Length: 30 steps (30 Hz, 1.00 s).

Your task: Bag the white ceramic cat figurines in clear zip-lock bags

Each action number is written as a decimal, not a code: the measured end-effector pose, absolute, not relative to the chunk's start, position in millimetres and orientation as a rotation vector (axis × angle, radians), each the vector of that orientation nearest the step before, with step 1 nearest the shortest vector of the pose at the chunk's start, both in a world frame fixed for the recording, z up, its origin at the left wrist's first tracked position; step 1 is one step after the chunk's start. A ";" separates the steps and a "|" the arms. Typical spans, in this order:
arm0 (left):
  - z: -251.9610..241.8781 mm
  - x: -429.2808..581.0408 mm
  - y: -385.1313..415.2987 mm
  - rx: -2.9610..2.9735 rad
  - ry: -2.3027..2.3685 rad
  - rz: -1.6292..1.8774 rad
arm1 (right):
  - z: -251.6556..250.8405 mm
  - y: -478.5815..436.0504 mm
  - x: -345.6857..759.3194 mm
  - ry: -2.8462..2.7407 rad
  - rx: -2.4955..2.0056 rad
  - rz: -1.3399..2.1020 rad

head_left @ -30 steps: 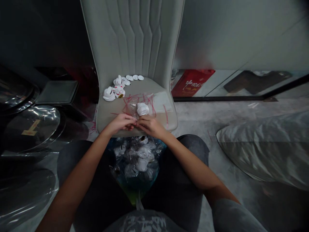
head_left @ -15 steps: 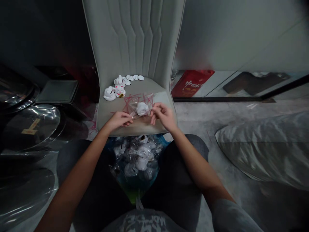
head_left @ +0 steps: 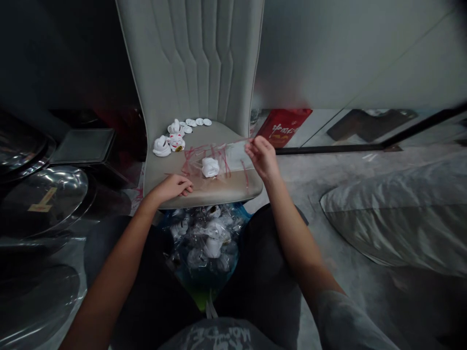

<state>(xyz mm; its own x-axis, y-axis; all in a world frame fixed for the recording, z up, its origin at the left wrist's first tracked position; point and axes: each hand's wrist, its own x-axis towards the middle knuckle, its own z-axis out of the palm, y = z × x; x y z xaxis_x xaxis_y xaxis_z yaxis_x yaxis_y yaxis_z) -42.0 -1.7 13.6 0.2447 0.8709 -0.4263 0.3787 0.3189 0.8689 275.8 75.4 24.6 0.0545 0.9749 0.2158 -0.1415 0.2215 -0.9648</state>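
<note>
On the grey chair seat (head_left: 229, 187) a white figure (head_left: 210, 167) lies in clear plastic, with thin red strips (head_left: 188, 163) around it. My left hand (head_left: 171, 187) rests at the seat's front left edge, loosely bent and holding nothing I can see. To the right of the figure, my right hand (head_left: 262, 156) pinches the edge of a clear plastic bag (head_left: 237, 151); its far outline is hard to make out. White lucky cat figurines (head_left: 177, 142) and several white discs (head_left: 193, 122) sit at the back left of the seat.
Between the knees hangs a blue bag (head_left: 207, 238) full of plastic-wrapped white figures. Shiny metal bins (head_left: 44, 194) stand on the left. A red package (head_left: 284, 127) is behind the chair to the right, and a grey cover (head_left: 397, 218) lies on the floor.
The white figure in plastic now lies on the seat, away from my fingers. My right hand has moved right and up to the clear plastic; my left hand has drawn slightly left and down.
</note>
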 end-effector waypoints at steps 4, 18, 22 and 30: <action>16.8 -55.1 -1.9 1.502 1.504 0.632 | 19.2 64.7 269.1 -1.850 -1.325 1.063; -1.3 -27.9 -18.1 2.464 1.118 0.840 | 17.9 18.1 246.7 -2.519 -1.076 0.355; -2.4 -27.6 -16.4 2.406 1.076 0.958 | 12.3 14.3 244.3 -2.493 -0.977 0.355; 21.0 -23.2 2.9 1.829 1.205 1.383 | 25.4 38.6 243.1 -1.892 -0.944 0.692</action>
